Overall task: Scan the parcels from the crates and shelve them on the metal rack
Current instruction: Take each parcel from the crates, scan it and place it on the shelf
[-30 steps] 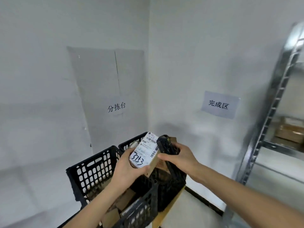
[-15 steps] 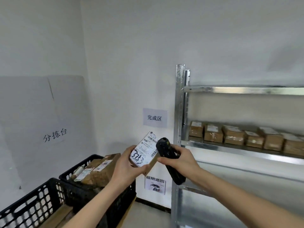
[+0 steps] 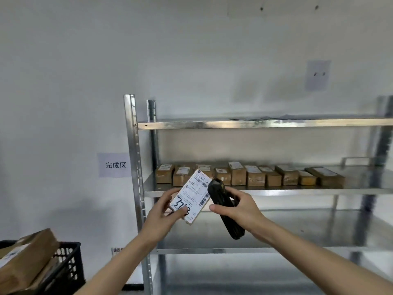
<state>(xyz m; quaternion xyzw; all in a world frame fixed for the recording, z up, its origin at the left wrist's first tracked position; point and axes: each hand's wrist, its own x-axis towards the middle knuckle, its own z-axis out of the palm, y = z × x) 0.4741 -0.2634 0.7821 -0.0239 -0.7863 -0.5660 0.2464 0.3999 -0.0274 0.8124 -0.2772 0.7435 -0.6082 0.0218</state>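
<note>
White wall ahead, and the metal rack (image 3: 263, 124) now fills my view where the black crate (image 3: 63, 271) did a moment ago — I've turned to shelve. Boxes (image 3: 248, 175) line its middle shelf. My left hand (image 3: 163, 213) grips the labelled parcel (image 3: 191, 199); my right hand (image 3: 238, 207) wraps the scanner (image 3: 223, 207) beside it.

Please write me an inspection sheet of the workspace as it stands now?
Surface: metal rack, middle shelf holds a row of parcels.
Job's things: labelled parcel in left hand; black scanner in right hand.
Clutter: black crate lower left with brown parcels in it.
Grips: both hands hold firmly.
Cables: nothing seen.
Surroundings: white wall, paper sign left of the rack.
</note>
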